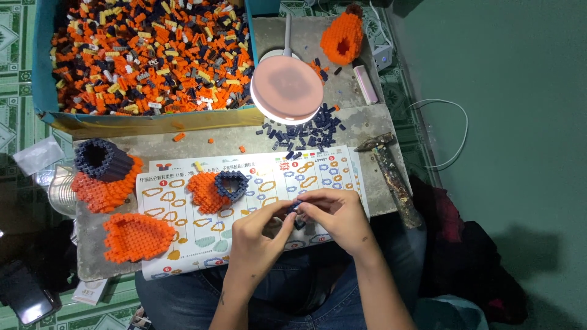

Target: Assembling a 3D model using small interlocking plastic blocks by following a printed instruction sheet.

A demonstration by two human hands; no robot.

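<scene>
- Hands come first, nearest to the person: the left hand point(260, 229) and the right hand point(339, 214) meet over the near edge of the table point(367, 122).
- Both hands pinch one small dark blue brick piece point(295, 208) between their fingertips. Each grip is closed on it, left from the left side, right from the right side.
- The piece lies right between the two hands, so neither hand is nearer. It is too small to tell which way its long side runs.
- Under the hands lies a paper sheet point(183, 201) with coloured shape pictures.
- On the sheet, just left of the hands, sits an orange build with a dark blue ring point(220, 189).
- Further left are more orange builds point(137, 237).
- A bit farther, past the sheet, is a loose heap of dark blue bricks point(302, 133).
- On the right edge lies a hammer point(391, 174).
- Farther still stands a round pink lamp point(287, 88).
- Farthest is a big box of mixed bricks point(147, 55).
</scene>
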